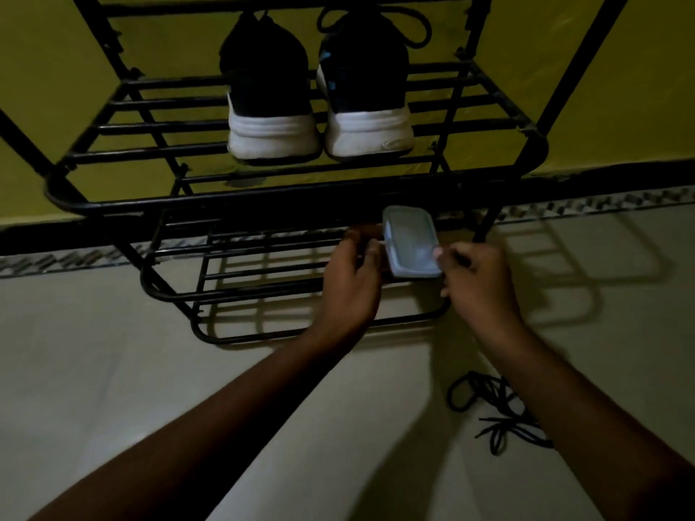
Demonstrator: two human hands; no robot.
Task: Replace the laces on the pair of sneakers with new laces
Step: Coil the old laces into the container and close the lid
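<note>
Two black sneakers with white soles, the left one [267, 95] and the right one [366, 92], stand heels toward me on the upper shelf of a black metal rack [286, 199]. A small translucent plastic container [410, 240] with a lid sits on the lower shelf [240, 272]. My left hand [351, 278] grips its left side. My right hand [475, 282] pinches its right edge. Loose black laces [496, 411] lie on the floor beside my right forearm.
The rack stands against a yellow wall [620, 69] with a dark skirting strip. Pale floor tiles [113, 370] spread in front of it. The rack's bars cast shadows on the floor to the right.
</note>
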